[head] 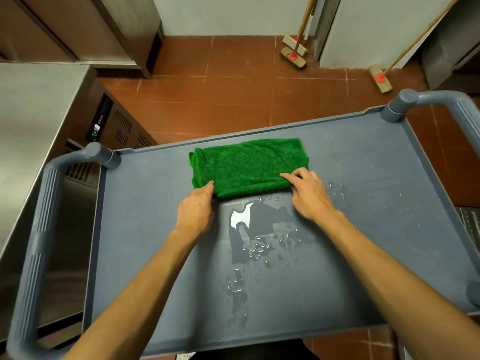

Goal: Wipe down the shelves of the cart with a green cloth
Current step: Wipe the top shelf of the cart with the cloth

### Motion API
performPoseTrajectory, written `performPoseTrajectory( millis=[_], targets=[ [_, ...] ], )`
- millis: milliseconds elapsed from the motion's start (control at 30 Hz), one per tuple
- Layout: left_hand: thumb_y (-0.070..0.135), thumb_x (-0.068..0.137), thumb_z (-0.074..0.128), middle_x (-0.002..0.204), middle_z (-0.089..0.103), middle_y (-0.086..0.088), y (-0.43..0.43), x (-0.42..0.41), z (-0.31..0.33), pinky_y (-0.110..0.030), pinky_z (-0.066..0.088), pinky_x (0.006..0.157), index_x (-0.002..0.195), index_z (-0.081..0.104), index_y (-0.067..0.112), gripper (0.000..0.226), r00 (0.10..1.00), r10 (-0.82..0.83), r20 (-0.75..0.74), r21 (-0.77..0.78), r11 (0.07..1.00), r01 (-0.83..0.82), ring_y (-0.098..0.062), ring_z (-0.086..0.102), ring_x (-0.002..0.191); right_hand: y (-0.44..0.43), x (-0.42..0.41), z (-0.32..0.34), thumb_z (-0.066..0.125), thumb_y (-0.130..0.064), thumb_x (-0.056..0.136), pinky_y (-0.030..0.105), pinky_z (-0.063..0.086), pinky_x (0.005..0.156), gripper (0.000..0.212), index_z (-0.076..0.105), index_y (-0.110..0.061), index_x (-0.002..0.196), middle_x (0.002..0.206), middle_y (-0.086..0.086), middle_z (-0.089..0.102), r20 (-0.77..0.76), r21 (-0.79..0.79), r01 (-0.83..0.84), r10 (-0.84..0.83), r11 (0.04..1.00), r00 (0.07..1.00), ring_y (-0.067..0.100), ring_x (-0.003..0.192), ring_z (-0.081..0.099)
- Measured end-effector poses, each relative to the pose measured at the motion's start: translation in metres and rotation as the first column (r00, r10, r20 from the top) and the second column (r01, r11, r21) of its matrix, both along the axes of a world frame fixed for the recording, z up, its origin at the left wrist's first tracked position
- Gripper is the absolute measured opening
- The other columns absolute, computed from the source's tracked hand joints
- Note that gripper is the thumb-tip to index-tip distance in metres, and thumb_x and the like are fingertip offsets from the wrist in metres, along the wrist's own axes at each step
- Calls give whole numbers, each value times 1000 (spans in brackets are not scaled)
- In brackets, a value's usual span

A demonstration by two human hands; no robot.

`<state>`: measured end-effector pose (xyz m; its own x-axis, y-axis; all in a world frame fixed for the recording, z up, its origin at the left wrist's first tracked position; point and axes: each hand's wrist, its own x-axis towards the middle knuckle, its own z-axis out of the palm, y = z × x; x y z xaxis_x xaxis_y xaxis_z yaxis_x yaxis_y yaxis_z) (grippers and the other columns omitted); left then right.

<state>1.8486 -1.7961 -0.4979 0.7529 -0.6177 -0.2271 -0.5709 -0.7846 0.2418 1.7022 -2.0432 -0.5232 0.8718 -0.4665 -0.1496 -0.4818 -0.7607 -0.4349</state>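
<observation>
on the cart shelf (155,229), green cloth (246,165) lies long axis left-right.

Light comes evenly from overhead, moderately bright and slightly warm. A hard white glare sits on the puddle (240,216) at the middle of the cart shelf (376,203), and smaller beads glint toward its near edge. Shadows beneath my forearms (145,281) are faint and soft. The green cloth (249,165) shows its pile crisply; the wide lens bows the handles (39,229) at both side edges, where detail softens.
</observation>
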Motion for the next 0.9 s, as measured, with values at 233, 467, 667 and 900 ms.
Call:
performPoseTrajectory(
  millis=[233, 467, 667, 900],
  targets=[
    [-3, 86, 49, 114, 65, -19, 21, -29, 3, -49, 54, 75, 126, 50, 6, 41, 1000, -13, -22, -1, 1000, 13, -42, 63, 95, 27, -36, 1, 49, -7, 94, 41, 42, 98, 48, 54, -27, 137, 120, 3, 53, -19, 3, 19, -19, 1000, 1000, 27, 109, 45],
    [-3, 86, 48, 113, 66, -17, 52, -65, 2, -50, 54, 74, 124, 51, 4, 39, 999, -29, -29, -41, 999, 27, -41, 63, 96, 60, -76, 2, 49, -8, 94, 41, 42, 98, 47, 54, -28, 137, 120, 2, 53, -27, 9, 39, -39, 999, 999, 26, 109, 46],
    [-4, 85, 50, 113, 66, -17, 79, -94, 2, -47, 54, 73, 123, 52, 4, 39, 999, -44, -31, -33, 999, 43, -40, 62, 96, 90, -111, 2, 50, -7, 94, 42, 41, 98, 47, 56, -25, 136, 120, 5, 54, -17, 3, 49, -49, 999, 999, 29, 109, 46],
    [-1, 88, 49, 107, 68, -15, 113, -129, -2, -46, 54, 69, 118, 54, 5, 31, 998, -64, 0, -63, 996, 64, -38, 63, 90, 122, -149, 5, 47, -10, 96, 39, 39, 101, 48, 50, -27, 141, 125, 4, 51, -73, -4, 30, -30, 1000, 997, 26, 113, 44]
  ],
)
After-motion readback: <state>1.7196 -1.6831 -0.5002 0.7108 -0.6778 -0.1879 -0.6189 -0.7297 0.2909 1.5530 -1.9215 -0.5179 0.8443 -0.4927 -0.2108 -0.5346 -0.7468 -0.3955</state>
